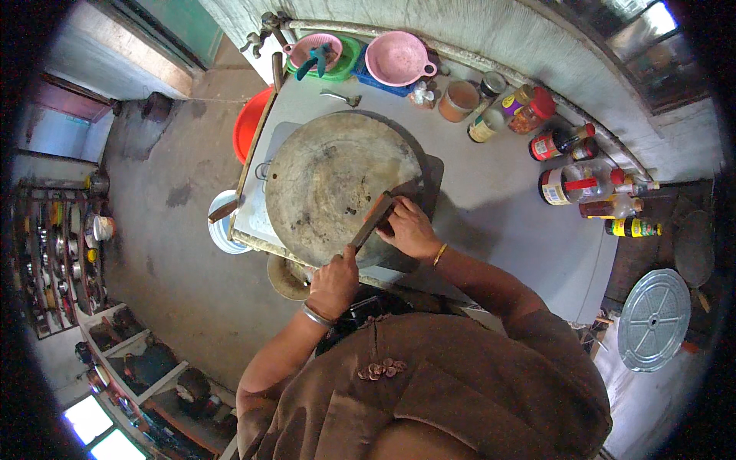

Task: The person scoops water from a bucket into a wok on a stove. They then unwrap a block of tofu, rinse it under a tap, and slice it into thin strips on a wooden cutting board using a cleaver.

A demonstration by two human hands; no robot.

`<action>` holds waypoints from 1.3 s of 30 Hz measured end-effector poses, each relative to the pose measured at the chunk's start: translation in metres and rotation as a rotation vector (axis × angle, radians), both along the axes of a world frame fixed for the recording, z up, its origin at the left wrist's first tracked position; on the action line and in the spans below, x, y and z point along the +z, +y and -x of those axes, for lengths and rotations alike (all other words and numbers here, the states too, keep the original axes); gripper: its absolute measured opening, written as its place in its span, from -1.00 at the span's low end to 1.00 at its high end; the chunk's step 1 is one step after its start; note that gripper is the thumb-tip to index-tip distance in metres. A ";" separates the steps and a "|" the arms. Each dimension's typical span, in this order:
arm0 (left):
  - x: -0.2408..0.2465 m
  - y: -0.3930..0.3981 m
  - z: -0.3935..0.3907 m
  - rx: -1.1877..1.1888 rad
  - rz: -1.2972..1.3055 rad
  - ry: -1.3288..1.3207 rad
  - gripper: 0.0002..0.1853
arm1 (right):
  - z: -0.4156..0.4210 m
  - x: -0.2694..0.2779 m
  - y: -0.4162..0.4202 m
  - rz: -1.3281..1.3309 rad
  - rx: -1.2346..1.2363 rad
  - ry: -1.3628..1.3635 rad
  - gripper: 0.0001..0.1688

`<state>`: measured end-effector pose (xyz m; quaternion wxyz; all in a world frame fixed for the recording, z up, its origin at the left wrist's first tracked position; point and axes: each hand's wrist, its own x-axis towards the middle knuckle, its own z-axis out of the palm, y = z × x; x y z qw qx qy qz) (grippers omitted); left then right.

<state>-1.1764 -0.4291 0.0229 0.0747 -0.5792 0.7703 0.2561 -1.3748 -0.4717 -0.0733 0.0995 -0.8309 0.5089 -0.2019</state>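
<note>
My left hand is closed around the near end of a kitchen knife, whose dark blade is seen nearly edge-on from above; the handle is hidden in the fist. The blade slants over a large round wooden chopping board, worn and stained. Along the blade's far left side shows a narrow orange piece of food, perhaps carrot. The bent fingers of my right hand press down at the blade's far end, against the orange piece. What lies under those fingers is hidden.
Bottles and jars line the table's wall side. Pink baskets stand at the back, near a peeler-like tool. A wooden handle juts past the left edge, above a white-and-blue basin. A red basin is lower left.
</note>
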 end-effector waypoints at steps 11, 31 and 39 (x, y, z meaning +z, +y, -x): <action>0.003 -0.009 -0.001 -0.028 -0.032 0.011 -0.85 | 0.003 -0.013 0.001 -0.028 0.029 0.040 -0.59; -0.052 -0.029 -0.018 0.056 -0.072 0.063 -0.83 | 0.007 0.006 0.009 -0.117 0.055 -0.072 -0.41; -0.008 -0.028 -0.008 -0.006 -0.081 0.001 -0.84 | 0.005 0.002 0.006 -0.091 0.052 0.025 -0.42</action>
